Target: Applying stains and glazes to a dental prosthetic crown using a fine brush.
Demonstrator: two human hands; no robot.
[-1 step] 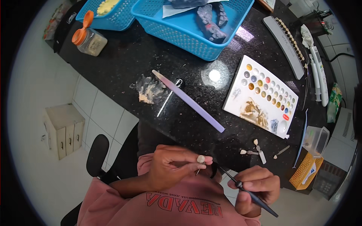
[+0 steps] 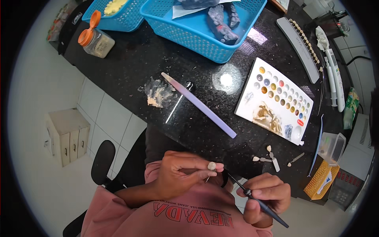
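Close to my chest, my left hand (image 2: 185, 172) pinches a small pale tooth crown (image 2: 212, 166) between thumb and fingertips, with a thin pin below it. My right hand (image 2: 268, 197) grips a dark fine-tipped brush (image 2: 258, 203) like a pen. Its shaft slants up-left toward the crown; whether the tip touches it I cannot tell. Beyond my hands, a white palette (image 2: 248, 104) with rows of coloured wells and brown smears lies on the black counter (image 2: 130, 79). Several tooth shade tabs (image 2: 272, 160) are nearer, and a lavender flat stick (image 2: 205, 110) lies left of the palette.
A blue basket (image 2: 189, 37) holds grey dental models (image 2: 222, 25). To its left stands a jar with an orange lid (image 2: 98, 43). A shade guide (image 2: 298, 49), a white syringe (image 2: 331, 85), a blue instrument (image 2: 316, 146) and a yellow basket (image 2: 321, 179) line the right side.
My right hand and the brush have shifted slightly left, toward the crown. The whole view has moved a little; my left hand keeps its pinch.
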